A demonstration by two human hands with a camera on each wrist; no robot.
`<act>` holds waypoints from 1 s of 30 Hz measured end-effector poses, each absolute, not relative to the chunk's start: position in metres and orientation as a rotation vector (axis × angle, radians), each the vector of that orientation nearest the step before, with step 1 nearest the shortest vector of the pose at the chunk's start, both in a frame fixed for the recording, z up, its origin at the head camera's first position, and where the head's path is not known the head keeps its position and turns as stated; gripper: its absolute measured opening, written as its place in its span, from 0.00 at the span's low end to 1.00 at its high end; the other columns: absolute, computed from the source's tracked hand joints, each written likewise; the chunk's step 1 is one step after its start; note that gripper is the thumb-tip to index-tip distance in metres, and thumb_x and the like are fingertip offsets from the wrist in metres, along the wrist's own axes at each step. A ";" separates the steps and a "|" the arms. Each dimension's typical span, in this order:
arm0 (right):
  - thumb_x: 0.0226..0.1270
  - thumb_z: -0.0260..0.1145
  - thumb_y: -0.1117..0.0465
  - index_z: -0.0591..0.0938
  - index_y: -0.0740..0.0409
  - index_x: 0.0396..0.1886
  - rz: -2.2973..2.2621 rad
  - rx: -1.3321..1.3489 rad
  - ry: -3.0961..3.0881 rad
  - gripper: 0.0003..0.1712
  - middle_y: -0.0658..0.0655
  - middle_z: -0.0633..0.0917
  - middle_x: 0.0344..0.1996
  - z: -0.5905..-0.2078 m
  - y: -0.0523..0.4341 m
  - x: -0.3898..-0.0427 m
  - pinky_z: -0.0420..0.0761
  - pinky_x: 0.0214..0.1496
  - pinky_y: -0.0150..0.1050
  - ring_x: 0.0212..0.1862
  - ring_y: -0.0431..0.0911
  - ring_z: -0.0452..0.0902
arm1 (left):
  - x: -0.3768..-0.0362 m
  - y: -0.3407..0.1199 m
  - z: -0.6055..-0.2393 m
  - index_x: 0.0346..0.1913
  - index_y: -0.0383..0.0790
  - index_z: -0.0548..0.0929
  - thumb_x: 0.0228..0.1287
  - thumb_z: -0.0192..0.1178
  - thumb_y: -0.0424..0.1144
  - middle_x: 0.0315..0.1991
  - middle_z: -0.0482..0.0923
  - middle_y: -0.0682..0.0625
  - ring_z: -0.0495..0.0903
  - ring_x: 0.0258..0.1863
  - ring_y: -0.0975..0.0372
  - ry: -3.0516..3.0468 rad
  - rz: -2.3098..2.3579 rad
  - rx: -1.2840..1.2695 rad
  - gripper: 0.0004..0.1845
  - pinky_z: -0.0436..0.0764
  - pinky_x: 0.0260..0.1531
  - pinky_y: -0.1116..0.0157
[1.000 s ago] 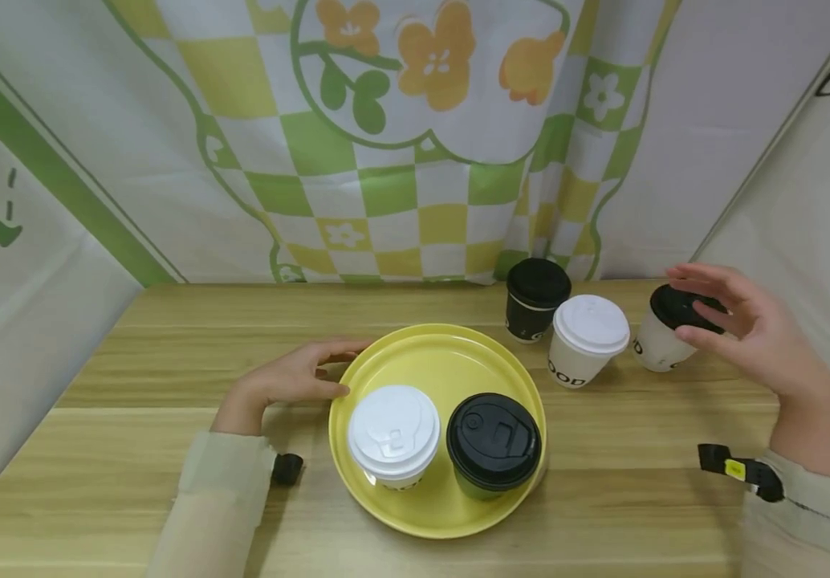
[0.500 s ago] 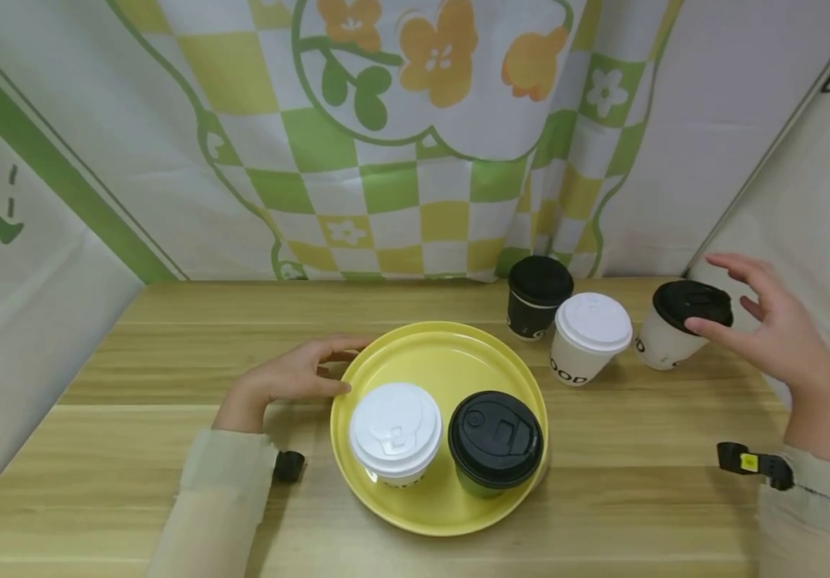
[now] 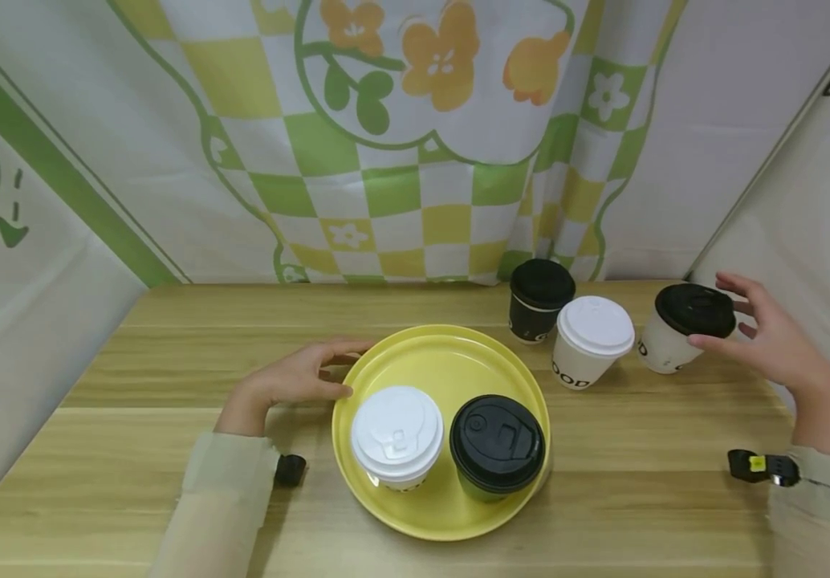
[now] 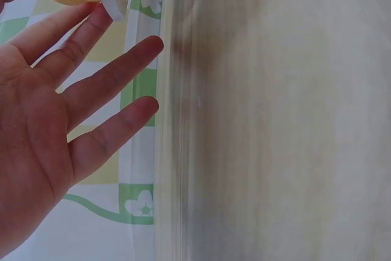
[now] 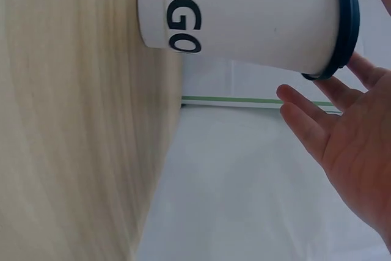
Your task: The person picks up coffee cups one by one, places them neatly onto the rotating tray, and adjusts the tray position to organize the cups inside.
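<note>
A round yellow tray carries a white-lidded paper cup and a green cup with a black lid. My left hand is at the tray's left edge, its thumb and fingertips right at the rim; the left wrist view shows its fingers spread and nearly straight. At the back right stands a white paper cup with a black lid and dark lettering. My right hand is spread beside that lid, thumb at its near edge and fingers at its right side. In the right wrist view the fingers are loosely extended.
Left of the black-lidded white cup stand a white cup with a white lid and a black cup. A patterned curtain hangs along the back of the wooden table. White cloth borders the right side.
My right hand has moved right and slightly down, from over the white cup's black lid to beside it. The left hand and the tray stay in place.
</note>
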State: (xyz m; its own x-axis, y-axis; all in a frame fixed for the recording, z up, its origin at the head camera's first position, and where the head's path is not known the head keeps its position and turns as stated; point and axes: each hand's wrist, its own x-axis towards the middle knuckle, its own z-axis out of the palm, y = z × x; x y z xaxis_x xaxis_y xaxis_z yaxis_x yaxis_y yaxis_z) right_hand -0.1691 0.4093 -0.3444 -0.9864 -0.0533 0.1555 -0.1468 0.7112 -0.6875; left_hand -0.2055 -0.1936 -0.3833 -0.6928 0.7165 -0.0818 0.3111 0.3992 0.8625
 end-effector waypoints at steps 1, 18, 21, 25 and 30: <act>0.62 0.73 0.60 0.43 0.43 0.82 1.140 0.159 -2.798 0.59 0.67 0.47 0.79 -0.346 0.411 -0.170 0.49 0.68 0.77 0.71 0.77 0.48 | -0.205 -0.194 -0.383 0.76 0.39 0.62 0.65 0.63 0.32 0.75 0.62 0.41 0.65 0.72 0.42 2.214 1.230 0.885 0.37 0.67 0.68 0.42; 0.60 0.74 0.64 0.49 0.48 0.80 1.201 0.113 -2.794 0.56 0.57 0.61 0.70 -0.368 0.417 -0.178 0.68 0.58 0.22 0.63 0.36 0.62 | -0.205 -0.195 -0.386 0.76 0.40 0.62 0.65 0.63 0.31 0.74 0.62 0.41 0.65 0.71 0.42 2.190 1.257 0.874 0.37 0.68 0.68 0.42; 0.58 0.74 0.66 0.51 0.49 0.80 1.214 0.142 -2.757 0.56 0.51 0.64 0.66 -0.372 0.417 -0.179 0.65 0.47 0.16 0.55 0.24 0.60 | -0.205 -0.194 -0.386 0.76 0.39 0.62 0.65 0.63 0.31 0.74 0.63 0.41 0.65 0.71 0.42 2.198 1.253 0.871 0.37 0.68 0.68 0.43; 0.58 0.75 0.67 0.49 0.49 0.80 1.221 0.158 -2.741 0.58 0.60 0.62 0.68 -0.375 0.416 -0.181 0.64 0.44 0.13 0.58 0.24 0.59 | -0.204 -0.194 -0.384 0.76 0.39 0.62 0.64 0.63 0.31 0.74 0.62 0.41 0.65 0.71 0.42 2.205 1.243 0.861 0.38 0.68 0.69 0.43; 0.57 0.76 0.65 0.51 0.44 0.79 1.197 0.139 -2.735 0.58 0.66 0.61 0.68 -0.375 0.413 -0.183 0.65 0.44 0.11 0.58 0.23 0.59 | -0.204 -0.194 -0.383 0.76 0.38 0.61 0.65 0.63 0.31 0.74 0.62 0.40 0.65 0.71 0.42 2.210 1.238 0.860 0.38 0.68 0.68 0.43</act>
State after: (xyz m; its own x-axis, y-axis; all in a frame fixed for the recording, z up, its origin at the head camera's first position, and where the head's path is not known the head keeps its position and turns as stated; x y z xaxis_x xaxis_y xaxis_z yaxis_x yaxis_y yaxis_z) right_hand -0.1830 0.4133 -0.3752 -0.9841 -0.0236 0.1762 -0.1455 0.6766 -0.7218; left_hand -0.2041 -0.1937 -0.3835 -0.6976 0.7109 -0.0894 0.2950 0.3987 0.8683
